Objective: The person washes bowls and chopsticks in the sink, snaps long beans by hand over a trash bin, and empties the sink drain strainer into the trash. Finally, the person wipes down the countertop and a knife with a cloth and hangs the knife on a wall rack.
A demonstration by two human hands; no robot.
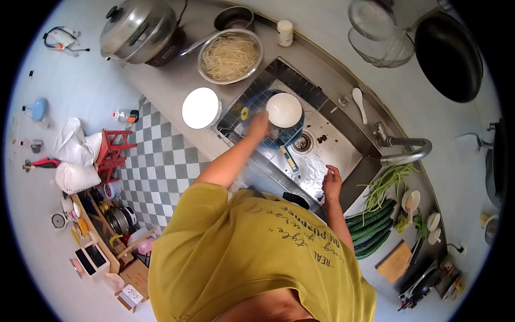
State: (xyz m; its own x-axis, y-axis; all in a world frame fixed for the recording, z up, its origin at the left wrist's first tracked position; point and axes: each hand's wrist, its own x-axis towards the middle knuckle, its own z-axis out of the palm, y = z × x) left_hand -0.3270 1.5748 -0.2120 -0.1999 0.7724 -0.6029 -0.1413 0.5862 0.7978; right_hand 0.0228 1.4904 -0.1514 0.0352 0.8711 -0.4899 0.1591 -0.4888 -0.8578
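Observation:
My left hand [258,127] reaches over the dish rack at the sink's left end, its fingers closed on the near-left edge of a white bowl [284,110]. The bowl's hollow inside faces up toward me. Below it is a blue round thing [296,138], partly hidden, and a wire rack [236,110]. My right hand [332,184] hovers over the near right part of the metal sink [343,153], fingers apart and holding nothing visible. Dark scraps [322,138] lie near the drain [303,142]. A yellow-and-blue strip [288,159] lies near the sink's front edge.
On the left counter are a white plate [201,108], a metal bowl of bean sprouts [230,56] and a large steamer pot [137,29]. A faucet [407,151] arches over the right side. Cucumbers [373,228], green beans [385,185] and a cutting board [394,261] lie right.

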